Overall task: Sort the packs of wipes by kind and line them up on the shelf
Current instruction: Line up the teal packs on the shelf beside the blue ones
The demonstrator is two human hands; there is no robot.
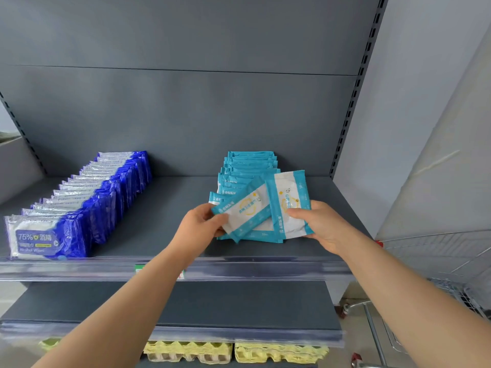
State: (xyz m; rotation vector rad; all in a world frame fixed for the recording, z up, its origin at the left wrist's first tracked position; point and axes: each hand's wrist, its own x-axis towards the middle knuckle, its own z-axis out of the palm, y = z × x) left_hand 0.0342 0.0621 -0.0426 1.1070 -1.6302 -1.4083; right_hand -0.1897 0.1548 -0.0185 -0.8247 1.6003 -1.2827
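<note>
On the grey shelf (164, 208) a row of dark blue and white alcohol wipe packs (79, 203) runs from the front left toward the back. At the middle right stands a row of teal and white wipe packs (247, 166). My left hand (202, 224) pinches the lower end of one teal pack (244, 211), which lies tilted. My right hand (318, 224) grips another teal pack (288, 203) held more upright. Both packs hover over the front of the teal row, and a further teal pack (265, 236) lies under them.
A lower grey shelf (186, 304) sits beneath, with yellow egg cartons (233, 351) below it. A wire shopping cart (438, 261) stands at the right. Bare shelf lies between the two rows.
</note>
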